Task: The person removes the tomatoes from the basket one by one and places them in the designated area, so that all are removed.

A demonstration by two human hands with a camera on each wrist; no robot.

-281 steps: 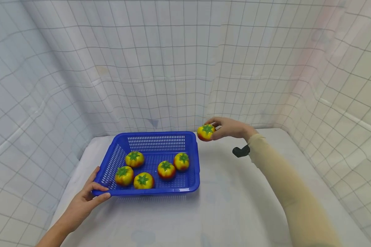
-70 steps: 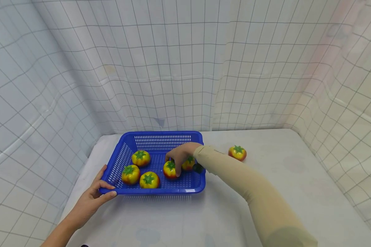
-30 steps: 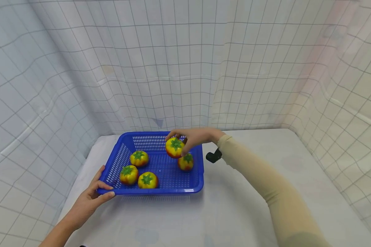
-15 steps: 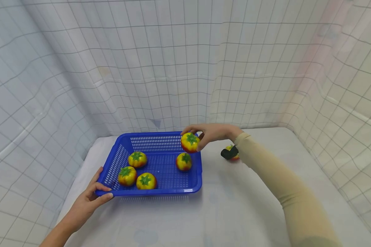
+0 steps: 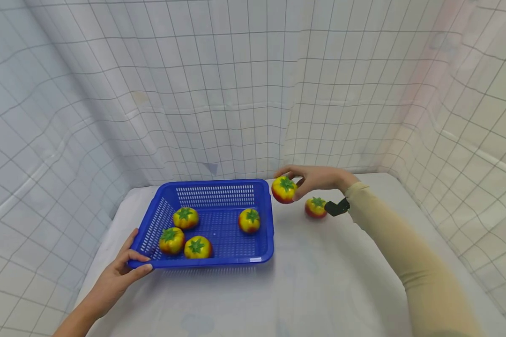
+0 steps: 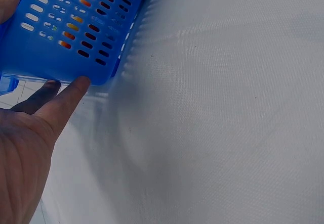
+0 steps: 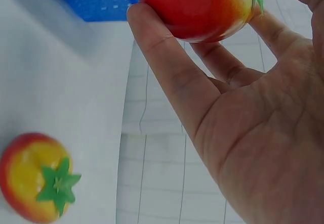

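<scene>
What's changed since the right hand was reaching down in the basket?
The right hand has lifted a fruit out of the basket and moved it right. Four other fruits remain inside, another fruit on the table; the left hand still holds the basket.

No readable text, label, brand, number or sign in any of the views.

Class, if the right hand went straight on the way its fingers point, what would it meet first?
The right hand, holding a tomato, would probably meet the blue basket first, at its right rim, though height is unclear and it might pass above.
</scene>
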